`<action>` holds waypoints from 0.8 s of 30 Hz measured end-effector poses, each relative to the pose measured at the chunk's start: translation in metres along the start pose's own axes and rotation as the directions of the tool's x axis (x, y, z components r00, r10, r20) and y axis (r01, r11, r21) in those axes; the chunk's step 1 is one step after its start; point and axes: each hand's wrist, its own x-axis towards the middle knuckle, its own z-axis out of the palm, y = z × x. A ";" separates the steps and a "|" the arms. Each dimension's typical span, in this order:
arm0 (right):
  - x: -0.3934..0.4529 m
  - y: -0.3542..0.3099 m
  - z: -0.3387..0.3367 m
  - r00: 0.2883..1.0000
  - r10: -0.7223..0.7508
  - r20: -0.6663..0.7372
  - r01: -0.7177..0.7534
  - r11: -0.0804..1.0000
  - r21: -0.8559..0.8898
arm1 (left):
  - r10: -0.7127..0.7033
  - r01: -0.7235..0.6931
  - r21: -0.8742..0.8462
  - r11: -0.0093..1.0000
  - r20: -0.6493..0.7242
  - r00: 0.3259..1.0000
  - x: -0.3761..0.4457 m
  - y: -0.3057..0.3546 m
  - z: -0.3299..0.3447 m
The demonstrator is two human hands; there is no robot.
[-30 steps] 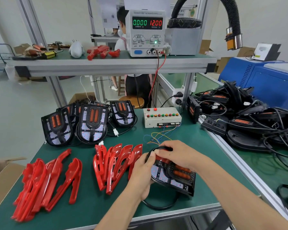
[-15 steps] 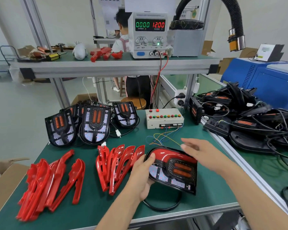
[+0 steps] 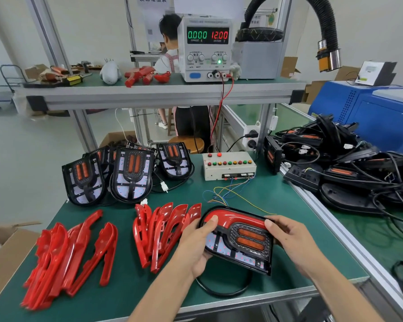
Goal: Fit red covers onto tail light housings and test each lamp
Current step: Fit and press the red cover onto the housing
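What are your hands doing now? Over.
Left hand and right hand both grip the tail light housing. Red cover sits on it. Lamp not wired to test box. Nothing in the way.

I see a black tail light housing (image 3: pixel 239 242) lying flat near the front of the green tabletop (image 3: pixel 272 201), a glossy red cover (image 3: pixel 233 218) seated along its upper edge, two orange lenses showing beside it. Two loose piles of red covers (image 3: pixel 70 259) (image 3: pixel 163 231) lie to its left. Behind them, bare housings (image 3: pixel 130 173) stand propped upright, leaning against each other, without covers.
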 end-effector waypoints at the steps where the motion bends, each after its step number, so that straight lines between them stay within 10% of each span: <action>1: 0.000 0.001 0.002 1.000 0.007 -0.013 -0.007 1.000 0.016 | 0.003 -0.003 0.017 1.000 -0.013 1.000 0.000 0.000 0.002; 7: 0.000 0.008 0.002 0.996 0.078 -0.049 -0.076 0.996 0.035 | 0.143 -0.104 0.327 0.939 -0.098 0.985 -0.003 0.009 0.009; 16: -0.010 0.023 -0.001 0.994 0.078 -0.076 -0.080 0.996 -0.035 | 0.564 -0.298 0.788 0.539 -0.075 0.823 -0.051 0.034 -0.048; 20: -0.013 0.019 0.002 0.991 0.076 -0.108 -0.084 0.994 -0.067 | 0.748 -0.084 0.962 0.258 -0.144 0.648 -0.068 0.071 -0.104; 24: -0.017 0.016 0.001 0.987 0.083 -0.136 -0.095 0.992 -0.082 | 0.682 0.296 0.954 -0.048 -0.185 0.707 -0.068 0.100 -0.145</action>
